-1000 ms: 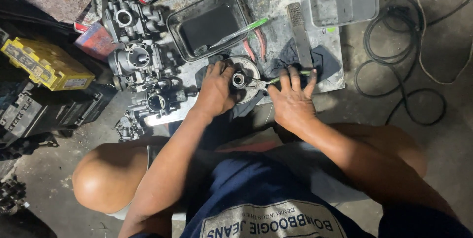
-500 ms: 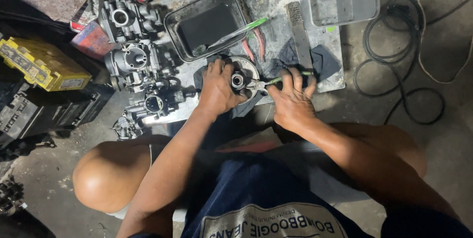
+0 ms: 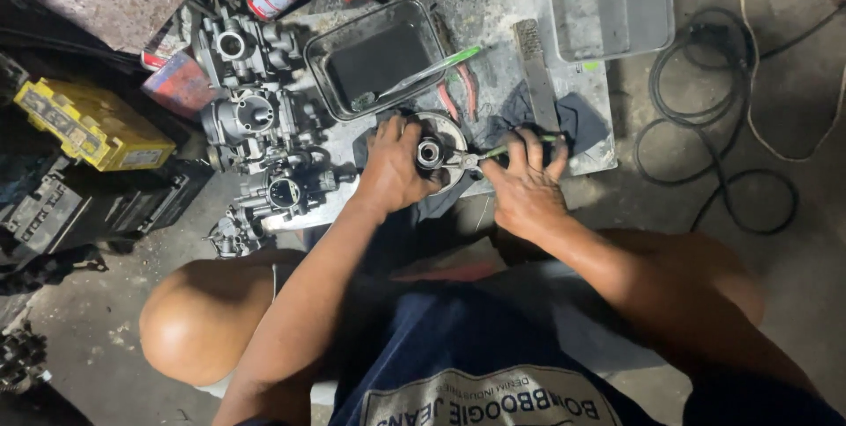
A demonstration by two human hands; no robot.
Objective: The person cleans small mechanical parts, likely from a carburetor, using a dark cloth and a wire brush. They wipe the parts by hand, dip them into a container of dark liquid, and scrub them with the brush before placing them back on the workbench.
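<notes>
Your left hand point(image 3: 392, 170) is still clamped on the round metal part point(image 3: 434, 151), fingers wrapped over its 9 o'clock edge, same grip as half a second ago. The part sits on the dark rag point(image 3: 564, 118) at the near edge of the surface point(image 3: 493, 21), unmoved since the earlier frames.

Your right hand point(image 3: 526, 188) is closed on the green-handled pliers point(image 3: 493, 155), at 3 o'clock of the part. The pliers' nose touches the part's central hub. A second ago that hand lay a bit further toward 3 o'clock with the fingers more spread; now they're bunched tighter round the handles. Small change, the rest matches.

Around it, nothing shifted:
- black rectangular tray point(image 3: 374, 60) at 11 o'clock of the part, a green-handled tool point(image 3: 432, 69) lying across its rim
- flat metal file point(image 3: 536, 74) at 1 o'clock, on the surface
- grey plastic tray point(image 3: 608, 3) past the file, further toward 1 o'clock
- row of carburettor bodies point(image 3: 256, 118) at 9 to 10 o'clock, just beside the surface
- yellow box point(image 3: 92, 126) well out at 9 o'clock, on the floor
- black cable coil point(image 3: 714, 126) at 3 o'clock, on the floor, well apart from your hands
</notes>
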